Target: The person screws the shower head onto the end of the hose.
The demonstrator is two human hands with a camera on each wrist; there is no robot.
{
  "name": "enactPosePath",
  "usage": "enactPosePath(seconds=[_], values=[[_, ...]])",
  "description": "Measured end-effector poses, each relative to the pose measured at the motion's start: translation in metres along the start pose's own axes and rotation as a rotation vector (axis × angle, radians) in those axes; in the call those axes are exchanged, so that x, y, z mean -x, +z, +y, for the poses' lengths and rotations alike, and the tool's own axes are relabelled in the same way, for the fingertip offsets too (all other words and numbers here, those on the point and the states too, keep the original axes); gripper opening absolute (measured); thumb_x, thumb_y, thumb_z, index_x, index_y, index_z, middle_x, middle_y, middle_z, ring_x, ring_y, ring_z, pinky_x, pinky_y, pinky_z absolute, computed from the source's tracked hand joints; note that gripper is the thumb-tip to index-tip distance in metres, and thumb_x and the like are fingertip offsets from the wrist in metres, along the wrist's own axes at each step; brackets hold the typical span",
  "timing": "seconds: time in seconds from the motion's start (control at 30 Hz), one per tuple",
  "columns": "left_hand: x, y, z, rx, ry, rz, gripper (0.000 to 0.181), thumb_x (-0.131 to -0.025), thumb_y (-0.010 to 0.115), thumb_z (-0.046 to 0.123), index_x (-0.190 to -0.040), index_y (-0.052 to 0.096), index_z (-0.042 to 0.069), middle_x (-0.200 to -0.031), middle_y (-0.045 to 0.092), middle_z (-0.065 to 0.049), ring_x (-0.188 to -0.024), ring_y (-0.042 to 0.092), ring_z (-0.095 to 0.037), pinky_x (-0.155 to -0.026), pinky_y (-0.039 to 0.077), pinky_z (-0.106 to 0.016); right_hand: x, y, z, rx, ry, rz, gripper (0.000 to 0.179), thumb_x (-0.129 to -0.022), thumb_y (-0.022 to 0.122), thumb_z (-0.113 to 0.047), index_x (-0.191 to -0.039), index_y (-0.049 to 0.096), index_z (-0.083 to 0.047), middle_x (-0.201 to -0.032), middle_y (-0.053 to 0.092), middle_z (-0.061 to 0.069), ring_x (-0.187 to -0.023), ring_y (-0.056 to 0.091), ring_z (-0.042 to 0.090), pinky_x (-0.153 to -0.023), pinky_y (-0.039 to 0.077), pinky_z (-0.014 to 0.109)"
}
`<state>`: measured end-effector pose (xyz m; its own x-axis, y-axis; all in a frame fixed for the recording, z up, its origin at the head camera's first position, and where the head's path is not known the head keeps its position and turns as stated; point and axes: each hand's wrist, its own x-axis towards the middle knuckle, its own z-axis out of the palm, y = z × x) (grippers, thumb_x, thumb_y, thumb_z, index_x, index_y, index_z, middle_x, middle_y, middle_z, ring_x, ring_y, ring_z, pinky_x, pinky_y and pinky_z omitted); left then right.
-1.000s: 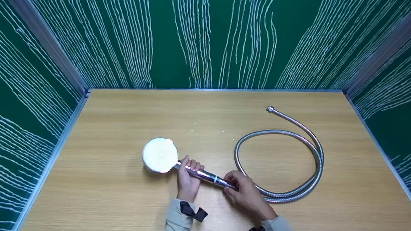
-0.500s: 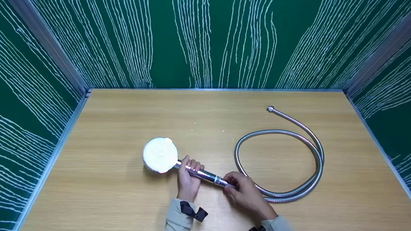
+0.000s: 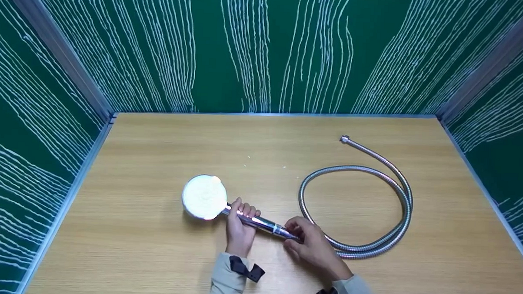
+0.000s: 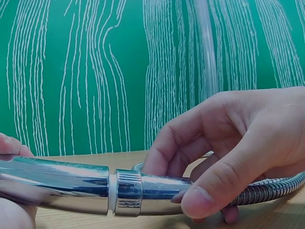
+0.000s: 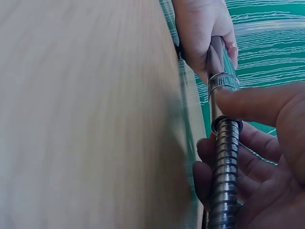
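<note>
In the head view a round shower head (image 3: 204, 197), its face glaring white, tilts just above the table. My left hand (image 3: 240, 235) has its fingers wrapped round the chrome handle (image 3: 263, 224). At the handle's lower end my right hand (image 3: 313, 248) pinches the hose's smooth metal connector (image 4: 159, 188) between thumb and fingers. The left wrist view shows a ribbed ring (image 4: 128, 193) meeting the handle, with a thin pale band between them. From the connector runs the ribbed metal hose (image 5: 225, 171), passing under my right palm.
The rest of the hose (image 3: 356, 168) lies looped on the wooden table (image 3: 132, 247) at the right, its free end nut (image 3: 344, 139) toward the back. Tiny white specks dot the table's middle. Green panels (image 3: 212, 54) with wavy white lines enclose the back and sides.
My right thumb shifts slightly up and then back down on the connector. The left hand, shower head and looped hose stay in place.
</note>
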<state>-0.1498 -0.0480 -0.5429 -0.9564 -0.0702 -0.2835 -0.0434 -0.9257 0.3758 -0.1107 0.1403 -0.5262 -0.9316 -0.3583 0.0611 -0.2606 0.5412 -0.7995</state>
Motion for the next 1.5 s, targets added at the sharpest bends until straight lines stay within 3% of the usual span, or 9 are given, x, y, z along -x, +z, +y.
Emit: enactPosePath(seconds=[0.37,1.03,1.27,1.5], values=[[0.0010,-0.0004,0.0004,0.000,0.001,-0.002,0.036,-0.102,0.033,0.015,-0.065,0.033,0.013,-0.054,0.033,0.004,-0.051,0.032,-0.011,-0.060,0.030,-0.025,0.0001,-0.0001,-0.0003,0.028,0.012,0.003,0.023,-0.080,0.071,-0.003,-0.097,0.060,-0.012,-0.091,0.061,0.000,-0.072,0.051,0.005,-0.063,0.042,0.020],[0.0014,-0.0019,0.0007,0.014,0.001,-0.016,0.035,-0.102,0.033,0.015,-0.067,0.033,0.012,-0.055,0.033,0.004,-0.051,0.034,-0.011,-0.061,0.030,-0.026,-0.0009,-0.0004,-0.0002,0.021,0.035,-0.023,0.021,-0.081,0.071,-0.005,-0.098,0.061,-0.013,-0.091,0.062,0.000,-0.076,0.053,0.009,-0.067,0.043,0.021],[0.0010,-0.0017,0.0006,-0.012,0.003,-0.034,0.036,-0.101,0.032,0.015,-0.066,0.034,0.013,-0.055,0.033,0.005,-0.051,0.034,-0.010,-0.061,0.030,-0.025,0.0011,-0.0005,0.0010,0.032,-0.047,0.014,0.032,-0.077,0.075,-0.005,-0.102,0.057,-0.010,-0.096,0.061,0.001,-0.081,0.055,0.010,-0.069,0.046,0.022],[0.0003,-0.0008,0.0002,0.004,-0.004,-0.013,0.036,-0.102,0.032,0.016,-0.065,0.034,0.013,-0.054,0.033,0.005,-0.051,0.034,-0.011,-0.061,0.030,-0.025,0.0011,-0.0003,0.0019,0.018,-0.040,0.013,0.026,-0.078,0.072,-0.001,-0.097,0.058,-0.011,-0.092,0.060,0.000,-0.077,0.052,0.007,-0.066,0.043,0.022]])
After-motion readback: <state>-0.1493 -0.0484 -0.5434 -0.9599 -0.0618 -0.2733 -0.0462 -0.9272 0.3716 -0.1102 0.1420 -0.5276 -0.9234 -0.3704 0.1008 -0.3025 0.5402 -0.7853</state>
